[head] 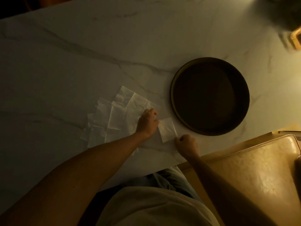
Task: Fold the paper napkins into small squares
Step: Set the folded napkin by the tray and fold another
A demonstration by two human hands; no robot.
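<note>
A small folded white napkin [167,130] lies on the marble table between my two hands. My left hand [147,122] presses on its left edge with curled fingers. At the napkin's lower right corner, my right hand [187,144] is closed and touching that corner. A loose pile of unfolded napkins [114,118] spreads out to the left, partly under my left hand and forearm.
A dark round tray [173,98] sits just right of the napkins. The marble table [81,54] stretches far and left. A tan leather chair seat [252,168] stands at the lower right, beside the table's near edge. A blurred object [295,39] is at the far right.
</note>
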